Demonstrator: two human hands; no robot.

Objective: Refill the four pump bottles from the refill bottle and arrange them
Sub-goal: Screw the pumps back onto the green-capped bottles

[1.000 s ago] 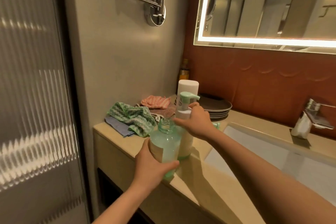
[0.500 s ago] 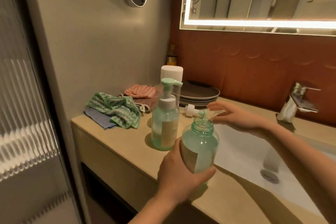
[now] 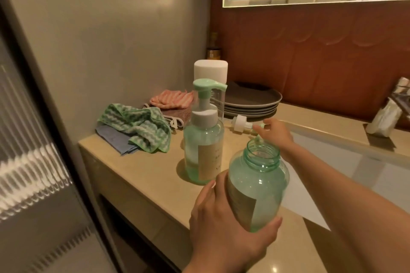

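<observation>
The open bottle (image 3: 257, 186), pale green with its neck bare, is held upright just in front and to the right of the standing pump bottle (image 3: 204, 146), near it but not touching. The left hand (image 3: 221, 228) has it by the lower body, fingers and thumb wrapped firmly round the label.

The piece it lacks, the loose pump head (image 3: 240, 123), lies on its side on the counter (image 3: 144, 175) just behind and to the right of the standing pump bottle. Its long axis runs crosswise, with the white collar toward that bottle and the green end pointing away, at the right hand (image 3: 276, 134). That hand is stretched out, fingers mostly straight, fingertips (image 3: 260, 127) at the green end. From here I can't tell whether they pinch it or only touch it.

So the right hand is much the nearer to the pump head, and the left is occupied. I'd judge that the next move, whether filling or refitting, needs the open mouth kept level. Refitting would also mean swinging the head from lying to upright over the neck.
</observation>
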